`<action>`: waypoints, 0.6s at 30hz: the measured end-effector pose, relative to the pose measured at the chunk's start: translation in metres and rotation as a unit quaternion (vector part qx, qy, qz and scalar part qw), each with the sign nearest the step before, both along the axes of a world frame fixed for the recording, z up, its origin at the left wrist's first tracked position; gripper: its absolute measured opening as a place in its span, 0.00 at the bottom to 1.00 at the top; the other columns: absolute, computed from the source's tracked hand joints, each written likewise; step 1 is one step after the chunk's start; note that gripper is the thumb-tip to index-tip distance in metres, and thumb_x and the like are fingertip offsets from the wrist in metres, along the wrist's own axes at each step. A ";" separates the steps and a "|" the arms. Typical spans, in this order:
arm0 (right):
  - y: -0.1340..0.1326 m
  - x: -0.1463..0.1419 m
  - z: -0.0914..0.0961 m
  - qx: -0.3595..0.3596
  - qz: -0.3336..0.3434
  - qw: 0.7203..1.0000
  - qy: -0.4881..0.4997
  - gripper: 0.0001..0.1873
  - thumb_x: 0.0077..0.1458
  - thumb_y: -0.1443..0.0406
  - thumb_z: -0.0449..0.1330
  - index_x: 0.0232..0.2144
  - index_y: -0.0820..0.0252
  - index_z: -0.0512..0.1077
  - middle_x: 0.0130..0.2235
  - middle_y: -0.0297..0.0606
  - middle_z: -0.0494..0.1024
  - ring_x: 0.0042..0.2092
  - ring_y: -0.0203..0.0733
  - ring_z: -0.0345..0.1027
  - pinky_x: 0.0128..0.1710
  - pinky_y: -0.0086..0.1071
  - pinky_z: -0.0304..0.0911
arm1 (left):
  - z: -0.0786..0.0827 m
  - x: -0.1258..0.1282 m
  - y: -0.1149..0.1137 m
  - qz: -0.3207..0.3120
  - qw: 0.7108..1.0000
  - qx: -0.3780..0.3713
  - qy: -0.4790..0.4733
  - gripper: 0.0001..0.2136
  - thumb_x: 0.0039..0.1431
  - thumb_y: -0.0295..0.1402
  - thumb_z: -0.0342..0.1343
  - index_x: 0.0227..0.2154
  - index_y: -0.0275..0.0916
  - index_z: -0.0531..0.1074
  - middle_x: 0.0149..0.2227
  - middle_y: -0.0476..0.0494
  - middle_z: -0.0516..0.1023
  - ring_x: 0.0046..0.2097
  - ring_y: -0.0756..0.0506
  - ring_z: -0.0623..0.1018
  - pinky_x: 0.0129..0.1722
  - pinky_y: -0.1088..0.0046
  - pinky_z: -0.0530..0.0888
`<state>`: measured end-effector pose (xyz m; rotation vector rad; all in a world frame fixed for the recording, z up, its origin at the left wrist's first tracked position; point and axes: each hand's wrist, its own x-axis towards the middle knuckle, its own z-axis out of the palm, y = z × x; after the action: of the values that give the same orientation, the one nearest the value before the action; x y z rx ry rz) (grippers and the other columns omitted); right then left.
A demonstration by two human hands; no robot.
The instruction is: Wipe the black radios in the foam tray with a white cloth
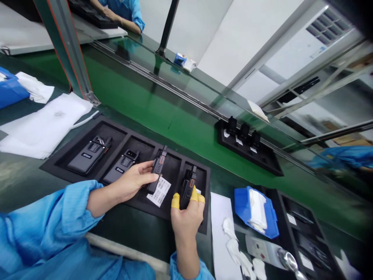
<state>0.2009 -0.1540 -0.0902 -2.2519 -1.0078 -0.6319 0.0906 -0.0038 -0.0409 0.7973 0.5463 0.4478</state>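
Observation:
A black foam tray [58, 159] with several compartments lies in front of me on the green bench. Two black radios [89, 154] [121, 166] lie flat in its left compartments. My left hand [131, 181] grips a third black radio [157, 169] on its edge over the third compartment, above a white label card [160, 191]. My right hand [186, 216], with yellow finger cots, holds a fourth black radio [186, 186] with an orange side button upright in the rightmost compartment.
A second black tray [262, 159] with small black parts sits farther back on the green belt. A blue cloth bundle [253, 210], white gloves [236, 245] and another dark tray [309, 237] lie to the right. White sheets [43, 124] lie left. Another person's arm [125, 17] is at the top.

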 end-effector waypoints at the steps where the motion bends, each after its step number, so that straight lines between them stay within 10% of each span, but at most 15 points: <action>1: 0.000 0.000 0.000 -0.002 0.002 1.000 -0.003 0.25 0.56 0.58 0.52 0.49 0.74 0.66 0.44 0.56 0.70 0.46 0.52 0.65 0.43 0.43 0.66 | 0.000 0.000 0.000 -0.001 1.000 -0.002 0.000 0.20 0.40 0.27 0.68 0.40 0.34 0.75 0.38 0.43 0.79 0.36 0.48 0.76 0.45 0.70 0.69; 18: -0.004 -0.003 -0.008 0.021 -0.001 0.997 0.069 0.31 0.55 0.50 0.50 0.51 0.70 0.66 0.44 0.56 0.69 0.49 0.56 0.62 0.46 0.49 0.61 | -0.002 -0.006 -0.005 0.005 0.999 -0.008 -0.041 0.24 0.34 0.24 0.69 0.40 0.35 0.75 0.38 0.44 0.78 0.41 0.47 0.75 0.48 0.70 0.67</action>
<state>0.1981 -0.1576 -0.0983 -2.2269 -0.9159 -0.4873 0.0850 -0.0089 -0.0434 0.7580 0.4768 0.4838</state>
